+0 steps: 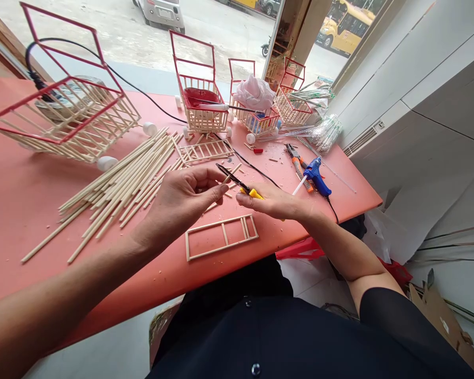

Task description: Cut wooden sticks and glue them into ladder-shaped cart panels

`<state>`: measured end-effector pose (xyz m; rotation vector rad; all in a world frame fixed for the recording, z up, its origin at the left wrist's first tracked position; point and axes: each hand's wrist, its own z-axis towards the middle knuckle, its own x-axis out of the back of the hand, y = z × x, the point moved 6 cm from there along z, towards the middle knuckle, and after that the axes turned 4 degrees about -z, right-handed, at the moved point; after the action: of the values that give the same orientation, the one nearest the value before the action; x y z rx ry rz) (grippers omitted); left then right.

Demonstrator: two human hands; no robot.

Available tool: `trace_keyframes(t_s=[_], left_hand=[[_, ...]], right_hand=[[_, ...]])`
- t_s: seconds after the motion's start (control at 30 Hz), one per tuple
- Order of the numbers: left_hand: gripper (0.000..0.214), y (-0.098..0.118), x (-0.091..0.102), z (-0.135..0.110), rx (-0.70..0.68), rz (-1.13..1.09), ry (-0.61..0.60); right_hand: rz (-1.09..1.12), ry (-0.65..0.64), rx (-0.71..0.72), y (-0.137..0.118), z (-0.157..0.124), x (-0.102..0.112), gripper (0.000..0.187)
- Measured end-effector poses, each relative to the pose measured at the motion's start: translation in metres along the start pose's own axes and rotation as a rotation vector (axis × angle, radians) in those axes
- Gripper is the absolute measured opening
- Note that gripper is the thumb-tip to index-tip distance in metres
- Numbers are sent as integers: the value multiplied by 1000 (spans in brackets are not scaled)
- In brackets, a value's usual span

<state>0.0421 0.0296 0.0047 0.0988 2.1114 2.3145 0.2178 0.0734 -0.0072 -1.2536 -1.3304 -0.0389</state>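
My left hand (187, 197) pinches a thin wooden stick (233, 173) between thumb and fingers. Wrapped round yellow-handled pliers (255, 194) is my right hand (274, 201), and the dark jaws reach across to the stick by my left fingertips. Whether the jaws touch the stick I cannot tell. Below both hands, a small rectangular frame (187, 245) of glued sticks lies flat, with a few crossbars. Another ladder-like frame (205, 151) rests beyond my left hand, beside a loose pile of wooden sticks (118, 184).
Several stick-built carts with red rims stand along the back, including a large cart (75, 116) at left. On the right lie a blue glue gun (318, 176), orange-grey pliers (299, 166) and bundled clear sticks (327, 131). A black cable (142, 95) crosses the pink table (31, 210).
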Motion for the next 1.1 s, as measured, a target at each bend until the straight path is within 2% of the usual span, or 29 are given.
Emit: trace_keyframes(t_s=[0.2,0.37,0.57,0.67,0.83,1.1], left_hand=[[27,1,0,-1,-15,25,-10],[29,0,-2,0,-41,79,-10],[30,-4,1,3,-82,175,30],[27,-6,3,4,-109,204,38],[22,-7,6,5,-138,196,67],[23,-9,6,4,-103,149,47]], right_hand=[[-34,154,114,1,5,-4,67],[-14,263,193,-2,9,-7,63],[-33,325,201,0,14,-8,67],[-36,302,203,2,17,-8,68],[0,161,211,-3,18,-9,64],[55,63,181,-3,20,-7,62]])
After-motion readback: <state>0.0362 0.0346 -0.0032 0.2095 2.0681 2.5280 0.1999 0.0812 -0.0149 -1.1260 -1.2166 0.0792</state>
